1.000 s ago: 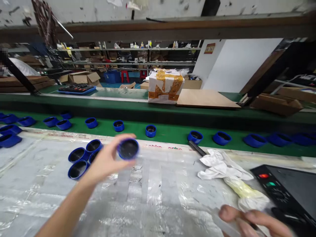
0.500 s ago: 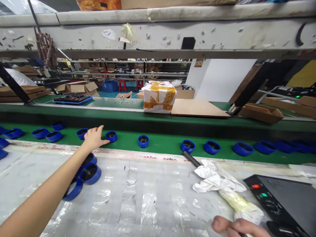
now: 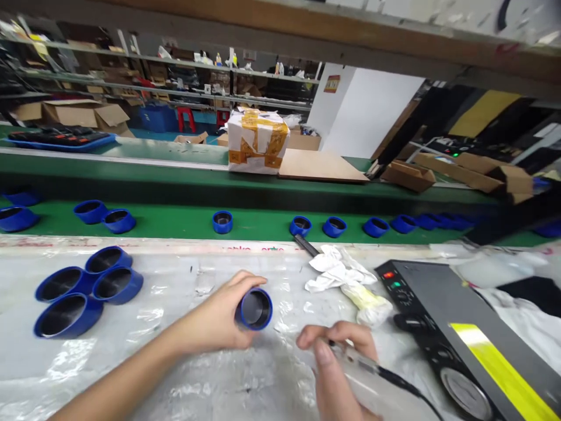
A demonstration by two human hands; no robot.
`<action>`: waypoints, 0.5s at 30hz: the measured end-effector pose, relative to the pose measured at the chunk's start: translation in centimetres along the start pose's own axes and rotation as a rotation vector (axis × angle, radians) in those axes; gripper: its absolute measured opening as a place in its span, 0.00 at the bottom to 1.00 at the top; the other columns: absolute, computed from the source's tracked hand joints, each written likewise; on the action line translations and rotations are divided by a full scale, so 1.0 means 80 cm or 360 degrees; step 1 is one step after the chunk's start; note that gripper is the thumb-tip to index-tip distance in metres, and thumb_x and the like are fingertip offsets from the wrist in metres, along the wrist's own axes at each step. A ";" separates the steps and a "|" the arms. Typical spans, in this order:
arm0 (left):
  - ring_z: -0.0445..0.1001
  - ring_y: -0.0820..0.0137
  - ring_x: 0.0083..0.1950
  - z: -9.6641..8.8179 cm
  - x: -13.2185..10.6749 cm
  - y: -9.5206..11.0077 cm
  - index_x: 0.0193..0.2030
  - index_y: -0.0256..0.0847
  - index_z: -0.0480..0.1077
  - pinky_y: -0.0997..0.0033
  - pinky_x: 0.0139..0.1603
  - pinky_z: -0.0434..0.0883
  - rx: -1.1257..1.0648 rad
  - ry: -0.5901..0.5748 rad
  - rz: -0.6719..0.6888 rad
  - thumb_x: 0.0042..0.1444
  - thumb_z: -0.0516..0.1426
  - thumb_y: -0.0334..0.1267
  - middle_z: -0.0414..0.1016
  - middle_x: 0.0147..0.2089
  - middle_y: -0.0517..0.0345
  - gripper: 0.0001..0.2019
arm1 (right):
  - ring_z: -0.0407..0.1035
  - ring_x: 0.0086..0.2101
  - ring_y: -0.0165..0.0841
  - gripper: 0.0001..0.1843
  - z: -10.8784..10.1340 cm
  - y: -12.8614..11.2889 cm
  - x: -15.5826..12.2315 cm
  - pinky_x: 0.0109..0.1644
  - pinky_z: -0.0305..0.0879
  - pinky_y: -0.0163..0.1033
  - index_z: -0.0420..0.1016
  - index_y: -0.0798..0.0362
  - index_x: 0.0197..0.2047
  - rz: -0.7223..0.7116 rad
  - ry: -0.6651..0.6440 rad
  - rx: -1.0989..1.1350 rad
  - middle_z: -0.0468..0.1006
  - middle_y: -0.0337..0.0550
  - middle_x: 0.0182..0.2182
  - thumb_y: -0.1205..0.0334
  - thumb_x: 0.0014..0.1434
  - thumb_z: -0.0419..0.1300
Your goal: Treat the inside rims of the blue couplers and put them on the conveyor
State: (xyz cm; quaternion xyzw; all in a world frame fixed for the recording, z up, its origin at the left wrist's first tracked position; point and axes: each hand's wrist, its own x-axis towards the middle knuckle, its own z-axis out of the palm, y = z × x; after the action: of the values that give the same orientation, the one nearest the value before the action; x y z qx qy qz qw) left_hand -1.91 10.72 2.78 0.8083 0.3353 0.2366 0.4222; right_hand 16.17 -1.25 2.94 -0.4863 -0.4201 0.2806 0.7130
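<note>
My left hand [image 3: 219,318] is closed round a blue ring-shaped cap [image 3: 254,309], its open black inside turned toward me, just above the plastic-covered bench [image 3: 175,362]. My right hand [image 3: 337,362] pinches a thin pen-like tool [image 3: 363,365] with a black cable, its tip close to the right of the cap. Several more blue caps [image 3: 79,286] lie grouped at the left of the bench. Others [image 3: 222,221] ride spaced out on the green conveyor belt [image 3: 175,222] behind.
A black control box [image 3: 460,327] with red and green lights stands at the right. Crumpled white and yellow cloths [image 3: 346,280] lie beside it. Beyond the belt sit a taped carton [image 3: 256,140], cardboard sheets and shelving.
My left hand set a cap by the bench group, reached to the belt, took a cap from it and brought it back near me. My right hand rose into view with the tool. The camera tilted down.
</note>
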 end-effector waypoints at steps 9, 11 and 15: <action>0.76 0.60 0.59 0.023 -0.008 -0.017 0.58 0.44 0.72 0.64 0.60 0.72 -0.0298 -0.0087 0.0041 0.50 0.65 0.28 0.76 0.59 0.55 0.27 | 0.79 0.40 0.33 0.07 -0.008 0.029 0.016 0.47 0.75 0.36 0.68 0.46 0.48 -0.0240 -0.0291 -0.0131 0.82 0.38 0.39 0.65 0.76 0.63; 0.77 0.60 0.58 0.023 -0.008 -0.014 0.58 0.44 0.72 0.65 0.60 0.72 -0.0313 -0.0089 0.0046 0.50 0.65 0.27 0.77 0.58 0.56 0.27 | 0.79 0.40 0.34 0.07 -0.009 0.032 0.014 0.47 0.75 0.37 0.69 0.46 0.47 -0.0221 -0.0266 -0.0141 0.82 0.39 0.39 0.65 0.75 0.63; 0.77 0.62 0.57 0.026 -0.008 -0.011 0.57 0.44 0.72 0.67 0.58 0.72 -0.0329 -0.0088 0.0050 0.51 0.65 0.27 0.76 0.56 0.58 0.26 | 0.79 0.40 0.34 0.06 -0.006 0.030 0.010 0.46 0.75 0.37 0.70 0.46 0.47 -0.0228 -0.0255 -0.0155 0.82 0.39 0.39 0.66 0.75 0.64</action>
State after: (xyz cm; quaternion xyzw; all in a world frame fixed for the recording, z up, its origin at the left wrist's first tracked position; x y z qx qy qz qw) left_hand -1.23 9.55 0.85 0.7717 0.2846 0.2543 0.5087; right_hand 17.04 0.08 0.90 -0.4650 -0.5225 0.2464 0.6709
